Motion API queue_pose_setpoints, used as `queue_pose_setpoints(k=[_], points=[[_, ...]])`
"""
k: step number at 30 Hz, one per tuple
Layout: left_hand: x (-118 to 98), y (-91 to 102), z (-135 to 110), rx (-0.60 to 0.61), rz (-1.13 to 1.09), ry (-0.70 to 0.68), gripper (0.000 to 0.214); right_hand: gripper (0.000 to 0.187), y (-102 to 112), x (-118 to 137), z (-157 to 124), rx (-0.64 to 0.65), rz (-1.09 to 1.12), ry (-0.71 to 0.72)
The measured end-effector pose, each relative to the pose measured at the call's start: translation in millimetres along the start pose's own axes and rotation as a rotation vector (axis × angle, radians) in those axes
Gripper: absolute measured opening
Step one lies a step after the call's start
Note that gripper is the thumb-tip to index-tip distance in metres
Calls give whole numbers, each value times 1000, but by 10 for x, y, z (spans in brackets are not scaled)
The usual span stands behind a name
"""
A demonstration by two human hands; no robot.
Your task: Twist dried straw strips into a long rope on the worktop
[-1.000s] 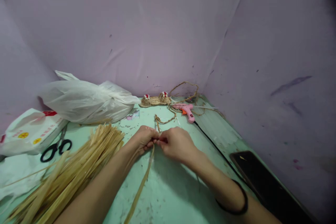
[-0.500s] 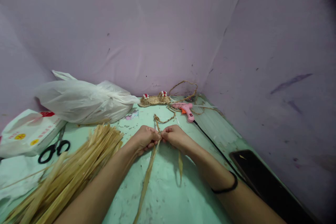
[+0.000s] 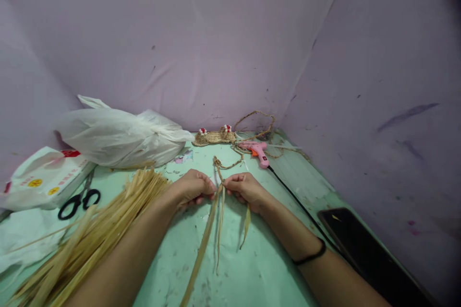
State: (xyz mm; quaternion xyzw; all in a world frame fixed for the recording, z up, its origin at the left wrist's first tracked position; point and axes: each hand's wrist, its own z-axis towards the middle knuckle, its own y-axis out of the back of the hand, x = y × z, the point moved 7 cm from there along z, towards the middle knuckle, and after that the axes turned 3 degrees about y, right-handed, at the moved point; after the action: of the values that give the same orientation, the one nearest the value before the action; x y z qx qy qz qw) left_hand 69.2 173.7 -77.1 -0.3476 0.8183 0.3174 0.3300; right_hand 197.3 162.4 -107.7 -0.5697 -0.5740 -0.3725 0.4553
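Braided cord [image 3: 220, 173] is lying just ahead of my grip, between both hands, its long axis running away from me and bending right at the far tip; neither hand is sitting clearly nearer. My right hand [image 3: 248, 189] is pinching a short strip [image 3: 247, 224], its tail dangling below the palm. My left hand [image 3: 196, 187] is curling, fingertips together beside the cord's near end; whether they're clamping anything, I can't tell. And the cord's looking tan, thin, twisted, trailing a broad strip [image 3: 202, 247] and a narrow strip [image 3: 219, 235] towards me!
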Motion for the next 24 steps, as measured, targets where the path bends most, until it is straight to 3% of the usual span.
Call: queue_pose_setpoints(k=[6, 10, 14, 18, 24], points=[[114, -87, -111, -150, 55, -78, 16, 6, -2, 29, -17, -33, -5, -1], [198, -197, -175, -80, -37, -36, 16, 6, -6, 47, -31, -45, -18, -13], [277, -184, -175, -14, -216, 18, 20, 6, -4, 53, -29, -38, -18, -5], [267, -197, -150, -16, -168, -17, 28, 7, 7, 54, -13, -36, -9, 11], [189, -116, -131, -321, -9, -145, 32, 6, 13, 52, -3, -43, -13, 29]])
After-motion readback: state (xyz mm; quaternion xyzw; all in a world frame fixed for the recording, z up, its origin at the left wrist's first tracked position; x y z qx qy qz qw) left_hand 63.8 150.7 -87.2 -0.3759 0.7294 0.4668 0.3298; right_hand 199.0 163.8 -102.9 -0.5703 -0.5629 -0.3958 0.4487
